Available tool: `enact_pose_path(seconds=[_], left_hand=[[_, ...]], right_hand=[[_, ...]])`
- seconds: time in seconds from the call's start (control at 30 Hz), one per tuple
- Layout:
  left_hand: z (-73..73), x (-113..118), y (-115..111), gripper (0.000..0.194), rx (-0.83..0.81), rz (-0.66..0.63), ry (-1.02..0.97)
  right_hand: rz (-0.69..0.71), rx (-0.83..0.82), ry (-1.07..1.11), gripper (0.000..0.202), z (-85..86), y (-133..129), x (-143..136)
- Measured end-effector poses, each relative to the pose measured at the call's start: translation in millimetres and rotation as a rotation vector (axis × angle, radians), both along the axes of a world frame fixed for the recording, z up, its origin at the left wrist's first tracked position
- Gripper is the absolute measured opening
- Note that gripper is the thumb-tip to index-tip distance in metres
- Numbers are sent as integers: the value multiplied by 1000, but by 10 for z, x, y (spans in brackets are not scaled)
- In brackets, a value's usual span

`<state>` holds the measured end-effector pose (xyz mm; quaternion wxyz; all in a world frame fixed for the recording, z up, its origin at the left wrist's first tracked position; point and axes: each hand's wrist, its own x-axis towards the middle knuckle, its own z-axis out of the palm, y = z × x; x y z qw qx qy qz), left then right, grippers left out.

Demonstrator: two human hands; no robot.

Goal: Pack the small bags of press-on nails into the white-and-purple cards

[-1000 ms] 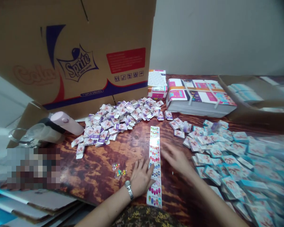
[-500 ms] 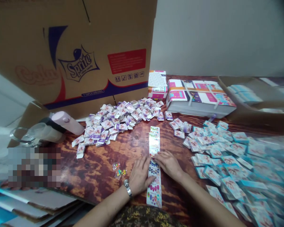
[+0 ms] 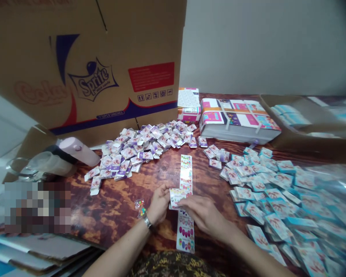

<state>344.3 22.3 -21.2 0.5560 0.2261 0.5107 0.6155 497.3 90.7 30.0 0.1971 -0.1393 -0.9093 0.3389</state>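
A long strip of printed nail-like stickers [image 3: 185,231] lies lengthwise on the table in front of me. Over its middle, a small white printed sticker sheet [image 3: 175,196] is raised between my hands. My left hand [image 3: 159,206] pinches its left edge, fingers curled. From the right, my right hand [image 3: 203,215] grips the sheet's lower right part, its fingertips pressed together and partly covering it. Beside my left wrist lie small clear packets of coloured bits [image 3: 138,204], partly behind that hand.
Small purple-and-white boxes [image 3: 128,153] are heaped at the back left, before a large carton [image 3: 150,50]. Blue-and-white boxes [image 3: 279,207] spread across the right. Bundled printed sheets [image 3: 239,119] stand behind, near an open carton [image 3: 294,144]. A pink bottle [image 3: 79,151] leans at the left.
Both hands lay on the strip; now they hold the small sheet raised over it. My left hand has shifted left and its fingers have curled. The view has moved slightly.
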Motion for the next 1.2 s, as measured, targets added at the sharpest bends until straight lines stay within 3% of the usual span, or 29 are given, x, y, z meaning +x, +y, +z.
enact_pose_path(seconds=[0.13,0.27,0.37,0.5,0.63,0.73,0.8,0.9,1.0,1.07,1.2], left_hand=[[146,12,-12,32,10,-22,-189],[250,-11,-67,30,-3,-93,-217],[288,-41,-114,31,15,-146,-189],[223,-47,-138,36,46,-169,-34],[109,-23,-121,25,4,31,26],[77,-8,-163,27,-88,99,-95],[57,-36,-263,24,-139,56,-75],[-35,-190,-547,18,-115,-17,341],[-218,-433,-913,24,-56,59,1114],[-353,-561,-1103,31,-71,31,1473],[-503,-591,-1141,43,-91,-169,1793]], right_hand=[[-76,-108,-46,21,-40,-22,-54],[-256,-100,-37,19,-65,71,-96],[-298,-72,-32,27,-119,104,-114],[-282,132,-58,17,-216,90,-106],[-133,421,-35,18,-312,15,-91],[-10,498,-46,18,-389,-49,-110],[41,477,-85,18,-440,-72,-132],[76,386,-158,20,-506,-71,-158],[20,313,-177,20,-562,-47,-176],[-18,279,-161,20,-601,-36,-200],[-44,256,-139,19,-663,-31,-301]])
